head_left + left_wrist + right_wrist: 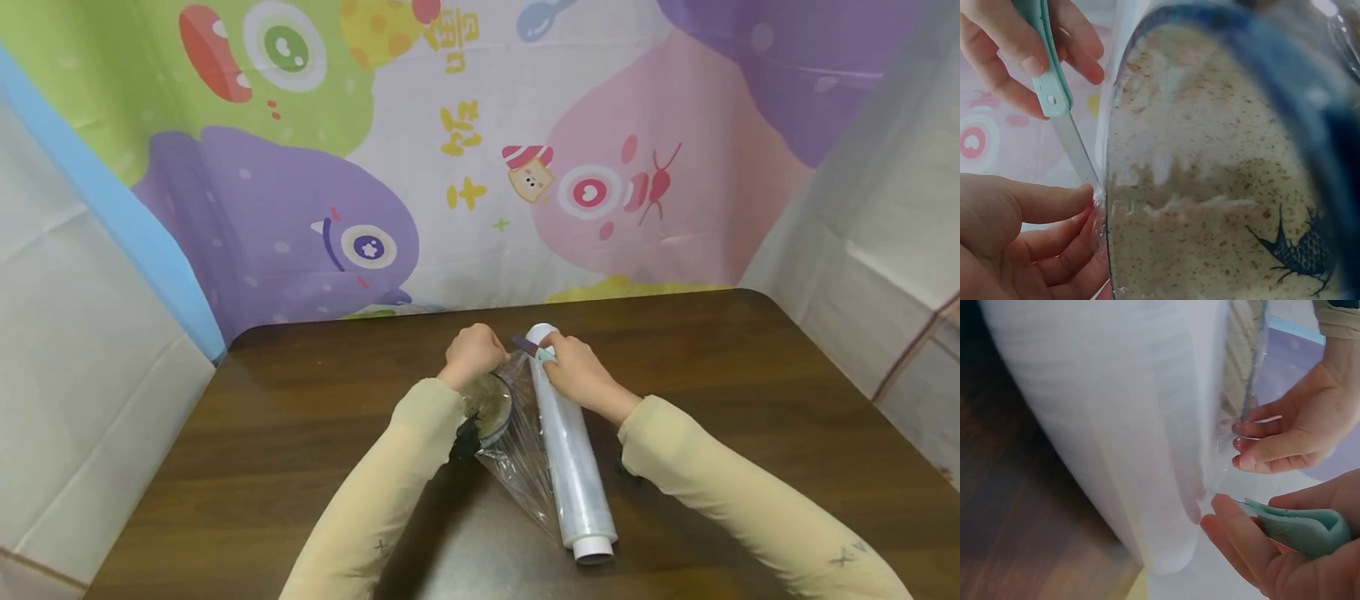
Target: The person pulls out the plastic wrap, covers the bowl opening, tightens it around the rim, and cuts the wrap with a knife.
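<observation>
A bowl (489,407) with a blue rim and a speckled inside showing a dark fish drawing (1304,253) stands under clear cling film (525,454). The film stretches from the bowl to a long roll of cling film (573,458) lying to its right. At the bowl's far edge, my left hand (474,354) pinches the film between thumb and fingers. My right hand (581,371), over the far end of the roll, grips a folding knife with a mint-green handle (1054,87). Its blade (1077,147) points at the film beside my left fingertips. My left forearm hides part of the bowl.
Everything lies on a dark brown wooden table (315,400). Behind its far edge hangs a cloth (472,250) printed with cartoon monsters. Pale wall panels (82,350) stand at both sides. A white core (592,547) sticks out of the roll's near end.
</observation>
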Demonstrator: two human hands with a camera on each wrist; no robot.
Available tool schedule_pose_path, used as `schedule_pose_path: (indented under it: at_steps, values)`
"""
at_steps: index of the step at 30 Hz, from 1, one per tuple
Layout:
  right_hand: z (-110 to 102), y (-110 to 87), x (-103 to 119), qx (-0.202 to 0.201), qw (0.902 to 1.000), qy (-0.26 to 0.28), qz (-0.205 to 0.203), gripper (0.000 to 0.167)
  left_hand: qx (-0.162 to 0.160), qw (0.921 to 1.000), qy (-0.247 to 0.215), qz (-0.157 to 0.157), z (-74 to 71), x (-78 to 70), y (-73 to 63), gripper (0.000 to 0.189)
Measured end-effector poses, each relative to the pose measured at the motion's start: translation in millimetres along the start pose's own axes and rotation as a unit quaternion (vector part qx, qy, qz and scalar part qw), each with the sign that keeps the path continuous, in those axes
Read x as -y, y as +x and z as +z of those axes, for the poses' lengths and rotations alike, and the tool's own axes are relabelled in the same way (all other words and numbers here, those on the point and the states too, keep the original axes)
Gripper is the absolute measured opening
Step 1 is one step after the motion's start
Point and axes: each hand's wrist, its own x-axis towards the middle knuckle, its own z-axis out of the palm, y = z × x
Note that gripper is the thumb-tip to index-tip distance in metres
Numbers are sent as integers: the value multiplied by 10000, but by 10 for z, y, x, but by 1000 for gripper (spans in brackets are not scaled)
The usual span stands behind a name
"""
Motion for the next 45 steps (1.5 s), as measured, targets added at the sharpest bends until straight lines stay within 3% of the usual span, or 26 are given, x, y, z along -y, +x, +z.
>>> schedule_pose_path:
  at_steps: [9,17,26,33,40,45]
  values:
    - [106,-15,91,9,9977,-630,-246,29,7,9999,4,-134,26,25,-1,13]
    - [148,39,246,341,9902,-1251,-520,26,205,9998,-21,71,53,25,-39,24]
    - [135,188,299,711,9844,-1510,-549,11,521,9940,-803,536,88,94,-33,43]
    - [110,159,285,918,9831,-1476,-576,21,588,9951,-642,477,140,153,0,43]
    - [37,94,178,1183,9858,-1080,-497,36,688,9949,-521,515,143,132,-36,43]
    - [-22,8,145,1321,9852,-948,-541,37,673,9952,-499,500,152,99,-53,44]
